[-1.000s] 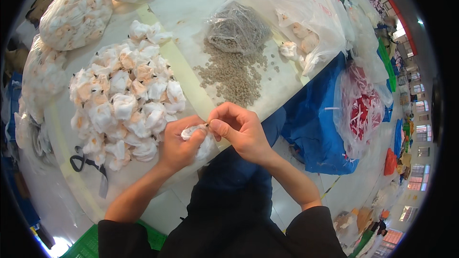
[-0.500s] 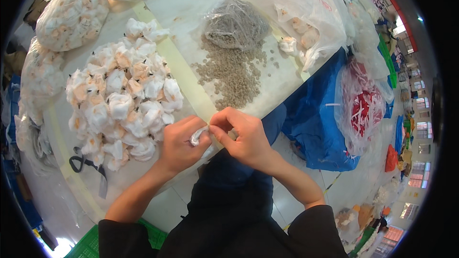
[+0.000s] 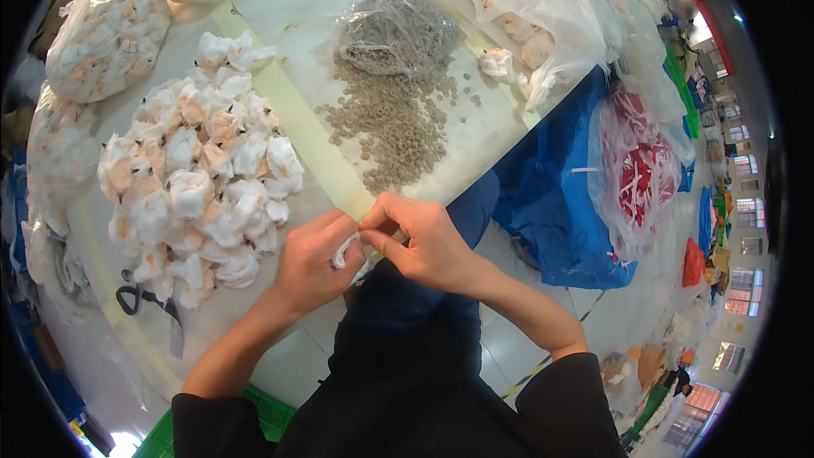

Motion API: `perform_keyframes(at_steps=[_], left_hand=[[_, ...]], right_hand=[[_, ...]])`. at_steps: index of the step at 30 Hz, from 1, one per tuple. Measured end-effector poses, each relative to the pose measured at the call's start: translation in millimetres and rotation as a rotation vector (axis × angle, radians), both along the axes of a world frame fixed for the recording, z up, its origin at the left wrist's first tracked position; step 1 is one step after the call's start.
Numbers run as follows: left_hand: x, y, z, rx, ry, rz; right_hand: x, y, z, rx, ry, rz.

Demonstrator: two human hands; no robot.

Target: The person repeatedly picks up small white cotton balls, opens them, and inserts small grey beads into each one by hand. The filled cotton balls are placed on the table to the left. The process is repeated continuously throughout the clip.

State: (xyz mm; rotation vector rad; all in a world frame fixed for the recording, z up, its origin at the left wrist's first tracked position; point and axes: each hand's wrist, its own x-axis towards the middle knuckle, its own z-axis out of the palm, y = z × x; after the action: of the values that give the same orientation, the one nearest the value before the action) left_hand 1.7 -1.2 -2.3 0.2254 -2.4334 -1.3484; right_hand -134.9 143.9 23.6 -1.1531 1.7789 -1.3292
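Note:
Both hands meet at the table's near edge. My left hand (image 3: 314,261) is closed around a white cloth flower (image 3: 345,253), most of it hidden by the fingers. My right hand (image 3: 424,242) pinches thumb and forefinger together right beside the flower's end; what lies between those fingertips is too small to make out. To the left spreads a large pile of white and peach cloth flowers (image 3: 191,191), several with dark tips. Beyond my hands lies a heap of small beige ring-shaped pieces (image 3: 394,123), spilling from a clear plastic bag (image 3: 398,30).
Black-handled scissors (image 3: 151,298) lie left of my arm. Filled bags of flowers (image 3: 110,34) line the far left. An opened plastic bag (image 3: 543,8) with flowers is at the far right. Beside the table stands a blue sack (image 3: 543,195) holding red pieces in plastic. A green crate (image 3: 271,416) is below.
The view has shifted slightly, moving the table items left and up in the picture. My right fingertips have come closer to the left hand, and the flower stays in the left hand.

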Motion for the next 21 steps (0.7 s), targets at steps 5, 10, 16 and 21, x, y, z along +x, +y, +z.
perform_keyframes(at_steps=[5, 10, 16, 21], left_hand=[[-2.0, -0.6, 4.2, 0.028, 0.046, -0.018], [0.3, -3.2, -1.3, 0.026, 0.011, -0.043], [-1.9, -3.8, 6.5, 0.007, 0.069, -0.048], [0.2, -3.0, 18.1, -0.029, 0.091, -0.052]], right_hand=[[-7.7, 2.6, -4.7, 0.053, -0.080, 0.057], [-6.5, 4.7, -6.2, 0.021, -0.004, 0.055], [-6.3, 6.1, 4.2, -0.088, 0.179, 0.052], [-11.9, 12.7, 15.2, -0.095, 0.162, 0.122]])
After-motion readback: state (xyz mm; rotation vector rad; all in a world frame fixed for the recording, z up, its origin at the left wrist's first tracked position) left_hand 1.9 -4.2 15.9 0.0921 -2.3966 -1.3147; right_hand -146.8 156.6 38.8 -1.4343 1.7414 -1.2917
